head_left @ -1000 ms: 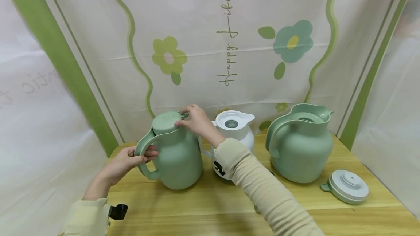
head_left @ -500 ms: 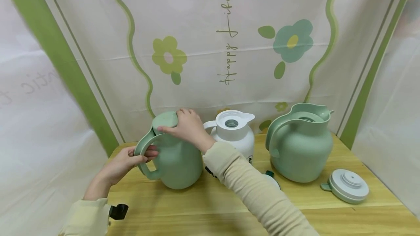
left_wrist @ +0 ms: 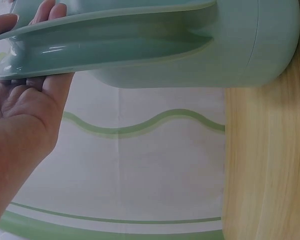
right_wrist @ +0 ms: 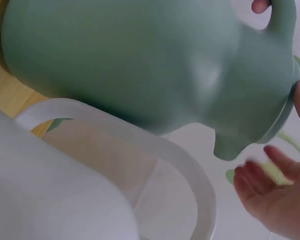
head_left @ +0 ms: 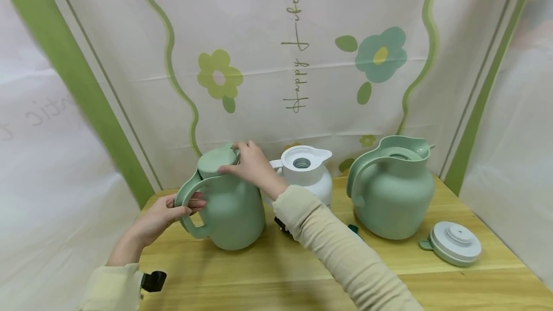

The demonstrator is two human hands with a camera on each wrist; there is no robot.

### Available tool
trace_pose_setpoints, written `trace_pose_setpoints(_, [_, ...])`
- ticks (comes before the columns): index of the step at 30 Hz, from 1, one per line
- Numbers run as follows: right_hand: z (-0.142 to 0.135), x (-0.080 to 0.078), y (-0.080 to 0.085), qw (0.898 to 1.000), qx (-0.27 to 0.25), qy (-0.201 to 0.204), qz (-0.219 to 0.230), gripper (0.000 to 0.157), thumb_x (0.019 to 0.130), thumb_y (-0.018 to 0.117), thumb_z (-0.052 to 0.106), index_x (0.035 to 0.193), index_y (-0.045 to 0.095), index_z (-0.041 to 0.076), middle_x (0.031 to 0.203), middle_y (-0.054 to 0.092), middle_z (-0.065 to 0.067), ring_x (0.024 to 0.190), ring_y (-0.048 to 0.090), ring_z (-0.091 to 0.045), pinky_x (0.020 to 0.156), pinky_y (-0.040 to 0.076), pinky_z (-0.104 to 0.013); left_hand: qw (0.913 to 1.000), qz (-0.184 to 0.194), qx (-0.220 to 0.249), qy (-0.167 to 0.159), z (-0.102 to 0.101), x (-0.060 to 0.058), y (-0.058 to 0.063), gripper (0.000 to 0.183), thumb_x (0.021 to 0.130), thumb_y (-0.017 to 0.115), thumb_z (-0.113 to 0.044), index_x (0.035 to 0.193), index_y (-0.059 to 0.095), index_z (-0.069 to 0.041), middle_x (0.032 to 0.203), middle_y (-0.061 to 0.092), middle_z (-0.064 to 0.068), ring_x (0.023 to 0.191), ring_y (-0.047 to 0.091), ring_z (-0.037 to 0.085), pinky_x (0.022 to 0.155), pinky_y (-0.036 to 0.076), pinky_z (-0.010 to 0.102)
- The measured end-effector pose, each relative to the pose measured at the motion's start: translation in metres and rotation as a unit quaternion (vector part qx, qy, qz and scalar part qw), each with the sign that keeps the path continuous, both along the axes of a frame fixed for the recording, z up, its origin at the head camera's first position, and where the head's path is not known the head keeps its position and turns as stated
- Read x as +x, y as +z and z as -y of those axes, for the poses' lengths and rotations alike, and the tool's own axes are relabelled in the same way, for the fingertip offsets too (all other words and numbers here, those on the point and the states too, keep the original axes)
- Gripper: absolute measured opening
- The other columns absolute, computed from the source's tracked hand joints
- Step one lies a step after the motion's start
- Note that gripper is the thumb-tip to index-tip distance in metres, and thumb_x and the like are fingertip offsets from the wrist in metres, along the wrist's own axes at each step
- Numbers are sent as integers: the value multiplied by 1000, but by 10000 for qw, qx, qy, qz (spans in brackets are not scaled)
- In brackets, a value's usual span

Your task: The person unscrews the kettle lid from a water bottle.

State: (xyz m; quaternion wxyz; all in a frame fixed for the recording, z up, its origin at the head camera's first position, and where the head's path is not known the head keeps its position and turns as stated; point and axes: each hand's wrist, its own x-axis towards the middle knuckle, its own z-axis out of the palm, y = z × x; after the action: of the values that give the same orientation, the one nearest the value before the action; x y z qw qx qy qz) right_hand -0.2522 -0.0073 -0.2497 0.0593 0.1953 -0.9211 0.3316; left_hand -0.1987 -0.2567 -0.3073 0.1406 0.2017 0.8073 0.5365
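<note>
At the left stands a green thermal jug (head_left: 233,210), with its green lid (head_left: 216,161) on top. My left hand (head_left: 157,217) grips the jug's handle (left_wrist: 114,42), thumb on one side and fingers passing through the loop. On the lid's right side lies my right hand (head_left: 257,167), thumb on the near edge and fingers curled at the far edge. In the right wrist view the thumb touches the lid rim, while the other fingers (right_wrist: 262,187) look blurred beside the spout; their contact is hard to make out.
Close to the right of the jug stands a white lidless jug (head_left: 304,176), partly behind the right forearm. A second green jug (head_left: 393,196), also open-topped, stands farther right. A round grey-white lid (head_left: 455,244) lies near the table's (head_left: 242,282) right edge. Cloth hangs behind.
The lid's tab has turned from the right side to the back. My right hand shifted left across the lid, then slightly back right. My left hand stays on the handle.
</note>
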Motion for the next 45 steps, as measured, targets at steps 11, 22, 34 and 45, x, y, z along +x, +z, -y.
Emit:
trace_pose_setpoints(11, [0, -2, -2, 9973, 355, 567, -302, 62, 91, 60, 42, 138, 48, 3, 136, 56, -13, 126, 53, -26, 105, 45, -37, 10000, 1, -32, 18, -1, 1, 1, 47, 95, 49, -10, 135, 42, 14, 116, 68, -13, 109, 61, -3, 91, 42, 11])
trace_pose_setpoints(22, [24, 5, -9, 9963, 733, -220, -385, 83, 81, 61, 65, 139, 44, 9, 136, 54, -7, 125, 51, -25, 106, 41, -38, 9998, -1, 177, -106, 1, 1, 1, 47, 95, 49, -8, 133, 41, 17, 113, 68, -15, 108, 62, -2, 91, 44, 12])
trace_pose_setpoints(34, [21, 8, -5, 9992, 160, -348, -99, 79, 80, 69, 56, 138, 45, 9, 144, 39, -18, 128, 43, -31, 102, 44, -43, 9984, -39, 436, -351, 2, -2, -1, 45, 95, 48, -5, 133, 42, 17, 113, 69, -13, 109, 63, 1, 91, 47, 15])
trace_pose_setpoints(45, [6, 4, -5, 9988, 185, 78, -453, 56, 87, 67, 38, 133, 53, 8, 138, 47, -13, 130, 42, -29, 109, 36, -37, 9980, -59, 457, -425, 2, -2, -1, 46, 96, 46, -5, 133, 38, 20, 114, 69, -13, 109, 63, 3, 91, 48, 15])
